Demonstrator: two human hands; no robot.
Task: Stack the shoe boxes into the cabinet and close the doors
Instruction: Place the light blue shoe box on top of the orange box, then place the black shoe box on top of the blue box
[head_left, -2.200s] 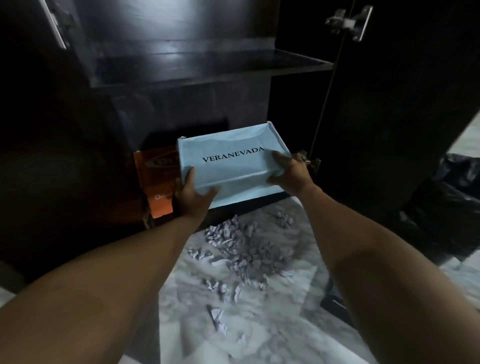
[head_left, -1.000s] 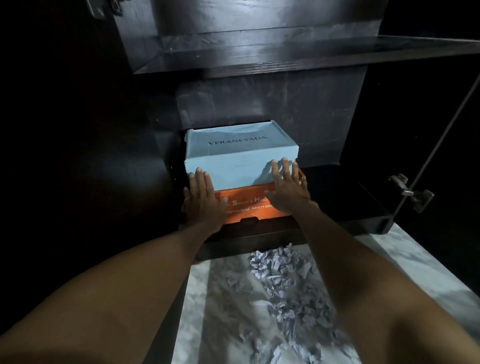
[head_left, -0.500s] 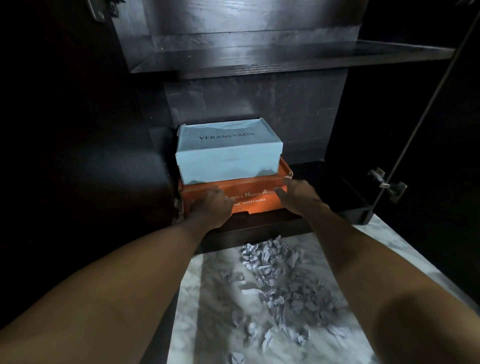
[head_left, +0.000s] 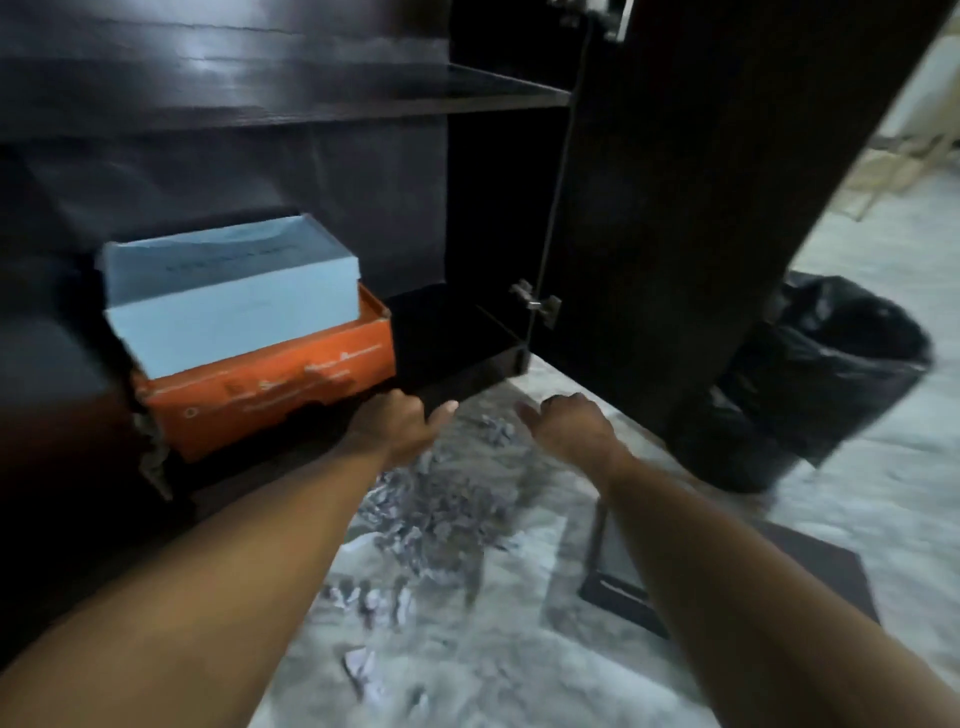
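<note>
A light blue shoe box (head_left: 228, 291) lies on top of an orange shoe box (head_left: 270, 395) at the left of the dark cabinet's bottom shelf (head_left: 447, 332). My left hand (head_left: 400, 423) hovers just in front of the shelf edge, to the right of the orange box, fingers relaxed and empty. My right hand (head_left: 569, 423) hangs beside it over the floor, holding nothing. The right cabinet door (head_left: 675, 208) stands open, with a hinge (head_left: 535, 304) showing at its inner edge.
Crumpled paper scraps (head_left: 441, 493) are strewn over the marble floor below my hands. A black bin bag (head_left: 815, 379) sits right of the open door. A dark flat box or mat (head_left: 810, 566) lies on the floor under my right forearm. An upper shelf (head_left: 363, 98) spans the cabinet.
The blue box was set on the orange box and both were pushed in. My hands have since let go and drawn back to the right, and my view has swung right.
</note>
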